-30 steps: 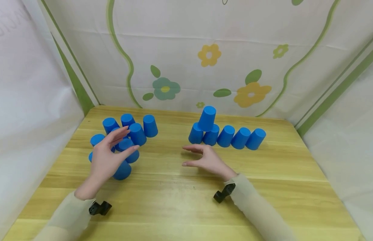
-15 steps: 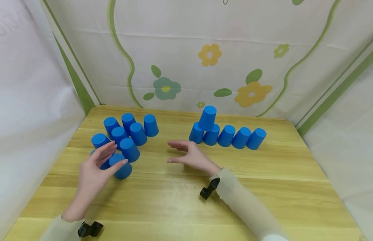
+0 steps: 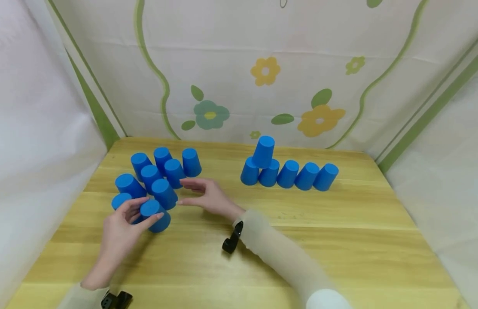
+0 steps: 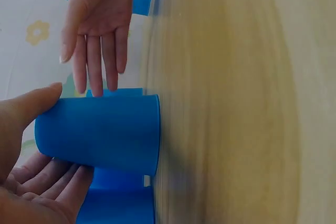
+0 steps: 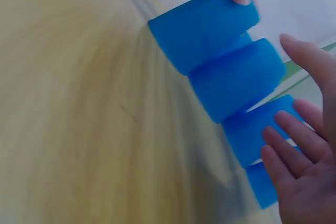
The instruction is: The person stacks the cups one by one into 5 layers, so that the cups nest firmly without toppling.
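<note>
Left hand [image 3: 123, 229] holds front cup [image 4: 102, 132] round its sides | right hand [image 3: 213, 197] wide, empty, by another cup [image 3: 165, 195] | front cup upside down on table [image 3: 184, 266] | likely light, stiff, slippery: squeeze sides gently

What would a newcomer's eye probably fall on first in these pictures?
Probably the raised blue cup, upside down across the two leftmost cups of the five-cup row at right. Next, the left hand around the nearest cup of the left cluster, with the right hand open alongside.
</note>
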`<state>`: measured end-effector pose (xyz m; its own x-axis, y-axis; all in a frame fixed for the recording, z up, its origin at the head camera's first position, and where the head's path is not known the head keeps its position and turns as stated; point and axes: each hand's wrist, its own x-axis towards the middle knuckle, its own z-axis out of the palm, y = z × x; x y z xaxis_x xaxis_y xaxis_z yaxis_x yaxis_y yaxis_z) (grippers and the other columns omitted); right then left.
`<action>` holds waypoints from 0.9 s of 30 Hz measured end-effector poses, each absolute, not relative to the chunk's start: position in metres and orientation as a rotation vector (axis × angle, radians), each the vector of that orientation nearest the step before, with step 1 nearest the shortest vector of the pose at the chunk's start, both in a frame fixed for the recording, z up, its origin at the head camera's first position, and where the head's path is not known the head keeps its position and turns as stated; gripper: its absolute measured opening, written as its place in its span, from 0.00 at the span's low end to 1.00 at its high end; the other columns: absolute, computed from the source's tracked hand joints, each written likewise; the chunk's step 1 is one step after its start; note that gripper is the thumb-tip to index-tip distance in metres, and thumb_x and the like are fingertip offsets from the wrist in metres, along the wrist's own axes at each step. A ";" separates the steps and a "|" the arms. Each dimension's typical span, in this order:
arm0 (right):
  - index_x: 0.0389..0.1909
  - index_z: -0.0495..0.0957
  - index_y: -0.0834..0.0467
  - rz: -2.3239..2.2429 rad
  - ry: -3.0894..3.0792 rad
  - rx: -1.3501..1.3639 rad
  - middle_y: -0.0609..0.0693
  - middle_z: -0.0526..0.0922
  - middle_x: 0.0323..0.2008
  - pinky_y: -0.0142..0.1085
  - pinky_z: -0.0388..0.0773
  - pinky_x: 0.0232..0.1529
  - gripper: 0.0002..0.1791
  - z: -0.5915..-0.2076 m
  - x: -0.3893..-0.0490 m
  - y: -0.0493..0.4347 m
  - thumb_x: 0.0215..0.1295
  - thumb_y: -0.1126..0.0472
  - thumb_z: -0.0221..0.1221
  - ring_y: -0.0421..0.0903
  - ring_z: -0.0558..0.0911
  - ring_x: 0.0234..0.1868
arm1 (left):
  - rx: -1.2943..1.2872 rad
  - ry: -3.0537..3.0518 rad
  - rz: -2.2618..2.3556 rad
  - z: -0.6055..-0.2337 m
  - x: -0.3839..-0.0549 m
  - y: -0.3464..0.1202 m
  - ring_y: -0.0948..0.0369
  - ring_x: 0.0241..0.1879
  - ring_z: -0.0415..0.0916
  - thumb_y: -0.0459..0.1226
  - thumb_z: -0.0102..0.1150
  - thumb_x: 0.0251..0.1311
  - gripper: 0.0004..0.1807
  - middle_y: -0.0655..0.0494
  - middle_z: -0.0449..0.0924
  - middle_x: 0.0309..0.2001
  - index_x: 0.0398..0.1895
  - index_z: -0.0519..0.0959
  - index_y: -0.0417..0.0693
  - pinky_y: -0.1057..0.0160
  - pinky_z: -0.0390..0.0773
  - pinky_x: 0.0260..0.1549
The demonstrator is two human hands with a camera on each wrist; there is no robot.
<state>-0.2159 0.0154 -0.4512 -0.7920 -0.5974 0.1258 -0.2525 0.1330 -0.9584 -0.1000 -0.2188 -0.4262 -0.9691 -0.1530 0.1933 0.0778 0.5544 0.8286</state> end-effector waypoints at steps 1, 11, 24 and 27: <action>0.69 0.75 0.53 -1.724 2.116 -0.813 0.43 0.78 0.64 0.43 0.72 0.66 0.33 -0.454 -0.216 0.011 0.63 0.54 0.72 0.40 0.76 0.64 | 0.078 -2.555 -1.381 -0.427 -0.099 -0.219 0.45 0.55 0.80 0.46 0.77 0.57 0.31 0.44 0.81 0.57 0.59 0.78 0.39 0.81 0.73 0.46; 0.67 0.76 0.55 -1.788 2.123 -0.804 0.40 0.80 0.61 0.39 0.74 0.63 0.33 -0.457 -0.225 -0.023 0.63 0.52 0.72 0.39 0.78 0.61 | 0.077 -2.571 -1.394 -0.427 -0.102 -0.222 0.45 0.54 0.80 0.47 0.77 0.56 0.32 0.41 0.81 0.55 0.58 0.78 0.37 0.80 0.75 0.45; 0.66 0.78 0.53 -1.704 2.204 -0.807 0.40 0.81 0.58 0.31 0.76 0.57 0.31 -0.451 -0.232 -0.038 0.62 0.52 0.72 0.35 0.80 0.57 | 0.057 -2.558 -1.393 -0.426 -0.104 -0.222 0.47 0.53 0.81 0.45 0.78 0.55 0.31 0.41 0.82 0.54 0.57 0.79 0.36 0.79 0.76 0.43; 0.65 0.78 0.56 -1.713 2.196 -0.823 0.41 0.82 0.56 0.31 0.77 0.56 0.30 -0.451 -0.231 -0.036 0.63 0.54 0.72 0.35 0.80 0.55 | 0.070 -2.562 -1.394 -0.425 -0.104 -0.222 0.47 0.53 0.81 0.45 0.78 0.55 0.31 0.42 0.82 0.53 0.56 0.79 0.36 0.77 0.77 0.44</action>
<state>-0.2308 -0.0364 -0.4509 -0.8135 -0.5615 0.1513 -0.2836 0.1558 -0.9462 -0.1038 -0.2216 -0.4246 -0.9738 -0.1478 0.1729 0.0648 0.5482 0.8338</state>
